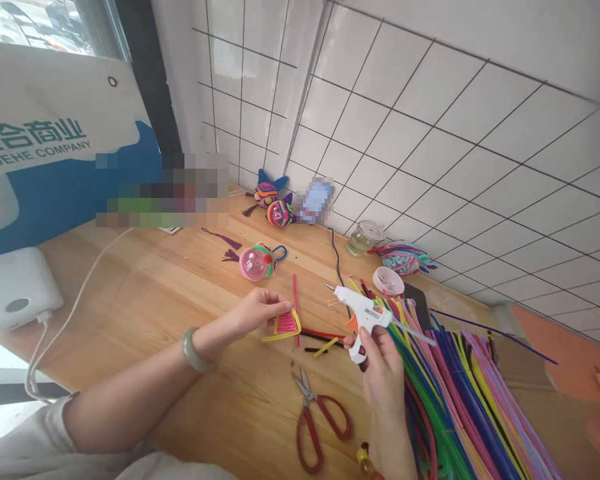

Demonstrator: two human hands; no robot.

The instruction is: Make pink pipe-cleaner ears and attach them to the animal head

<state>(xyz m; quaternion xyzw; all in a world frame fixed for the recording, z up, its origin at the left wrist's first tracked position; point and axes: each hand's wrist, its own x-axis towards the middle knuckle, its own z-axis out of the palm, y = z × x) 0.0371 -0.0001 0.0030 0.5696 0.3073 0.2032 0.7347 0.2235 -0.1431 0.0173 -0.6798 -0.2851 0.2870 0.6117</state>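
Note:
My left hand [258, 311] pinches a small pink woven piece edged in yellow [286, 325], made of pipe cleaners, just above the wooden table [145, 307]. A green bangle sits on that wrist. My right hand [380, 363] grips the handle of a white glue gun [363, 313] with an orange trigger. Its nozzle points left toward the woven piece, a short gap away. Loose red, black and yellow pipe cleaner bits [320, 340] lie between the two hands.
Red-handled scissors [317, 417] lie near the front edge. A big spread of coloured pipe cleaners [460, 393] fills the right. A pink ball [255, 263], woven figures [273, 203], a glass jar [364, 238], a pink dish [387, 280], a white device [15, 287] and cable stand around.

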